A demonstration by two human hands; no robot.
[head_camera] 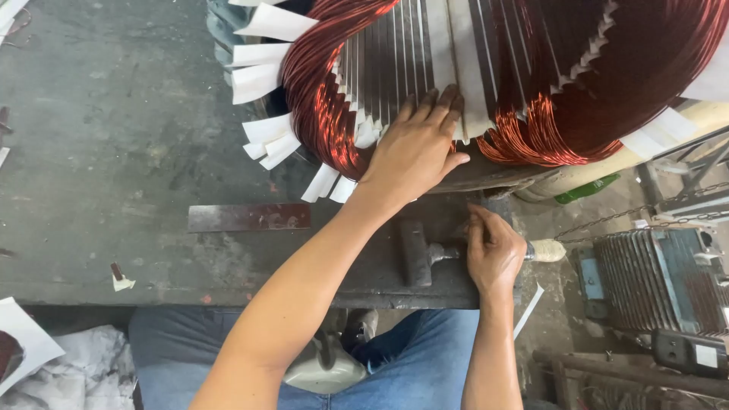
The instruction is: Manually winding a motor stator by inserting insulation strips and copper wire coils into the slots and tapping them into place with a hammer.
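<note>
**A:** Start closest. What's nearest the person?

**B:** Blue jeans at six o'clock, under the edge of the dark workbench. Just above that edge, at about four o'clock, the right hand rests on the bench. Its fingertips are pinched narrowly together. I can't tell whether something thin sits between them.

**A:** Any tools?

**B:** A hammer lies flat just beside that hand at its nine o'clock, with its handle running under the palm towards three. A flat rusty metal bar lies further along the bench at nine o'clock, well apart from both hands.

**A:** And the other hand?

**B:** The left hand reaches up to twelve o'clock. It's spread flat, with the fingers close together and holding nothing. The fingertips press on a white paper strip in the big motor core.

**A:** Where's the core?

**B:** It's at the far end of the bench, filling the top of the view from twelve to two. Copper wire coils loop out of its slots, and white paper tabs fan around its rim.

**A:** Which step does this look like?

**B:** I'd say seating paper lining over wire in a slot, with one hand steadying the strip. A follow-up would need even pressure along the strip and care not to nick the copper wire.

**A:** Anything beyond?

**B:** A finned grey motor casing sits on the floor at three o'clock.
</note>
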